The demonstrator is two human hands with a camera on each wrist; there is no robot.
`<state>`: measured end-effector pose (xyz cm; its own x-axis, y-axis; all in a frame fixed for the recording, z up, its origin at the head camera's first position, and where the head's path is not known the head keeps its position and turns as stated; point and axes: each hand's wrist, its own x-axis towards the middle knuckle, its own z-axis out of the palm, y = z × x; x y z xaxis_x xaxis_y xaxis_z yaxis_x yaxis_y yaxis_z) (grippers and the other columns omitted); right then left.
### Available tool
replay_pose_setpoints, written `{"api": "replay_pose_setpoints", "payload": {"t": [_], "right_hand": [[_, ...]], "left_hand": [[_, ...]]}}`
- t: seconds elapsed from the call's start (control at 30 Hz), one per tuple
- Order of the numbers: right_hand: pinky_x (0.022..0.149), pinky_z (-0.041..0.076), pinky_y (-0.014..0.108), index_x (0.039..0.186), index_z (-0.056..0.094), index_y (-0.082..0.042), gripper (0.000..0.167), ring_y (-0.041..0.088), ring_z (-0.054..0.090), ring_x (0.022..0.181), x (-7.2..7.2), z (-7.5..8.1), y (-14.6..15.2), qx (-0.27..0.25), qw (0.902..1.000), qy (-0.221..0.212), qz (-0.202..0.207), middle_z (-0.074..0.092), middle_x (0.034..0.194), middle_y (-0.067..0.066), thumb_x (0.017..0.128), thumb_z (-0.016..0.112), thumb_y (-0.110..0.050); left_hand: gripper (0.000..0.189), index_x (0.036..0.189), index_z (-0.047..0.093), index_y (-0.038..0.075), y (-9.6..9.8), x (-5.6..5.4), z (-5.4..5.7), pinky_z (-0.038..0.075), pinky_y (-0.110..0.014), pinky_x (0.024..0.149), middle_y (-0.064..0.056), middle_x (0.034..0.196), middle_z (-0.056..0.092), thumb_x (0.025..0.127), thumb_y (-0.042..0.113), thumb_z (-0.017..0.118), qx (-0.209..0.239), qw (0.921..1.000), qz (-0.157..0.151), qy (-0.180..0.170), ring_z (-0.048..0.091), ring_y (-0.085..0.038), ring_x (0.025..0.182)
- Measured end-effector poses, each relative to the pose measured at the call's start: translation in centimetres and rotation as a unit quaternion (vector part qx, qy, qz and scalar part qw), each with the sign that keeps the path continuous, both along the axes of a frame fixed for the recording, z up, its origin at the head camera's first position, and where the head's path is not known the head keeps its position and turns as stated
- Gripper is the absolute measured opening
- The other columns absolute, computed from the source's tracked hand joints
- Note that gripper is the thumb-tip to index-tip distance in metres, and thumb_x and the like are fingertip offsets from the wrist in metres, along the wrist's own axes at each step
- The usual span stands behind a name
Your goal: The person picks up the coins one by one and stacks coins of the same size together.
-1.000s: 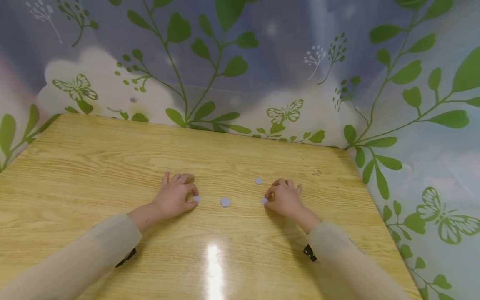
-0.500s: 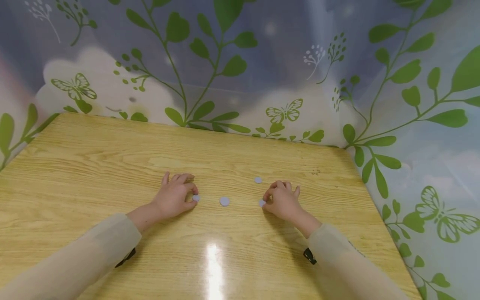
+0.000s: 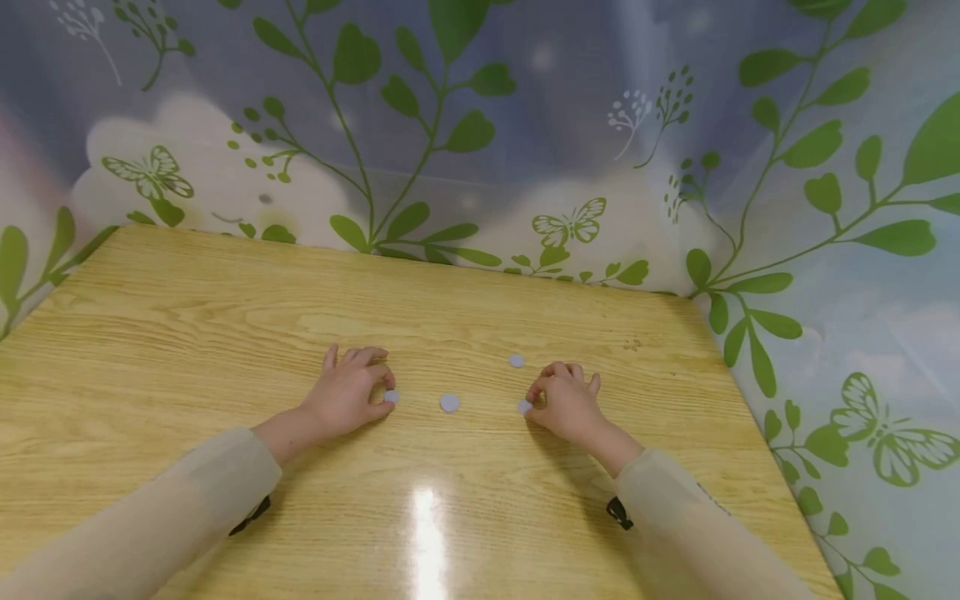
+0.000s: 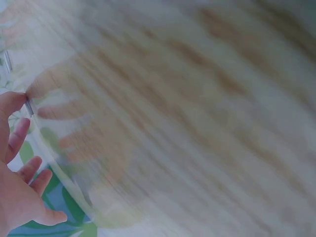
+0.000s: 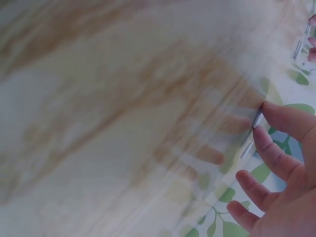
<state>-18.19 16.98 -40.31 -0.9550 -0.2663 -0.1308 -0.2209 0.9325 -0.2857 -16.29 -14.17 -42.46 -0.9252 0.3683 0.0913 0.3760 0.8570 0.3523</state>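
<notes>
My left hand (image 3: 347, 392) pinches a small pale lavender disc (image 3: 392, 397) between thumb and index finger, low at the wooden table (image 3: 225, 333). Across from it, my right hand (image 3: 567, 402) holds a similar disc (image 3: 524, 407) by its edge, thumb and index finger at either side. Between the hands lies a flat disc (image 3: 448, 403). Another disc (image 3: 517, 360) rests a little beyond the right hand's fingertips. In the right wrist view, thumb and index finger meet the thin edge of the held disc (image 5: 257, 117). The other fingers of both hands are spread.
A curtain (image 3: 480, 183) printed with green leaves and butterflies stands along the table's far edge. The same cloth hangs beyond the right edge. A bright light reflection lies on the near part of the glossy tabletop.
Over the first half second, my right hand has shifted its disc slightly to the left and toward me. The left hand and the two loose discs stay in place.
</notes>
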Motion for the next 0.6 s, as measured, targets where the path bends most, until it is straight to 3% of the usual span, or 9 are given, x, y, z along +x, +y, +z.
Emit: {"api": "replay_pose_setpoints", "payload": {"t": [0.17, 0.27, 0.4, 0.6], "right_hand": [[0.100, 0.005, 0.076, 0.083, 0.069, -0.018, 0.009, 0.042, 0.031, 0.128, 0.1, 0.0, 0.2, -0.004, 1.0000, 0.000, -0.003, 0.051, 0.128, 0.013, 0.079, 0.074, -0.025], [0.100, 0.007, 0.076, 0.084, 0.069, -0.018, 0.011, 0.042, 0.032, 0.128, 0.2, 0.1, 0.3, 0.000, 1.0000, 0.000, -0.006, 0.050, 0.129, 0.014, 0.079, 0.074, -0.026], [0.100, 0.007, 0.076, 0.085, 0.069, -0.017, 0.012, 0.042, 0.032, 0.127, 0.3, 0.1, 0.2, -0.001, 1.0000, 0.002, -0.006, 0.050, 0.130, 0.014, 0.079, 0.074, -0.026], [0.099, 0.009, 0.077, 0.086, 0.070, -0.017, 0.013, 0.042, 0.033, 0.126, 0.2, -0.1, 0.2, -0.005, 0.9999, 0.008, -0.007, 0.050, 0.129, 0.014, 0.079, 0.075, -0.026]], "left_hand": [[0.029, 0.100, 0.065, 0.012, 0.4, -0.5, 0.5, 0.013, -0.071, 0.105, -0.018, 0.136, 0.048, 0.080, 0.033, 0.071, 0.008, 0.9999, -0.013, 0.006, 0.043, -0.037, 0.125], [0.031, 0.103, 0.065, 0.010, 1.3, -1.2, 1.3, 0.012, -0.070, 0.105, -0.018, 0.136, 0.048, 0.082, 0.033, 0.069, 0.010, 0.9998, -0.018, 0.007, 0.042, -0.037, 0.126], [0.029, 0.105, 0.065, 0.011, 3.0, -2.8, 2.8, 0.012, -0.070, 0.105, -0.018, 0.139, 0.045, 0.084, 0.031, 0.068, 0.001, 0.9997, -0.025, -0.002, 0.040, -0.039, 0.128], [0.027, 0.109, 0.065, 0.013, 6.4, -5.7, 4.5, 0.007, -0.070, 0.107, -0.017, 0.145, 0.037, 0.087, 0.029, 0.065, -0.017, 0.9980, -0.043, -0.044, 0.032, -0.039, 0.134]]}}
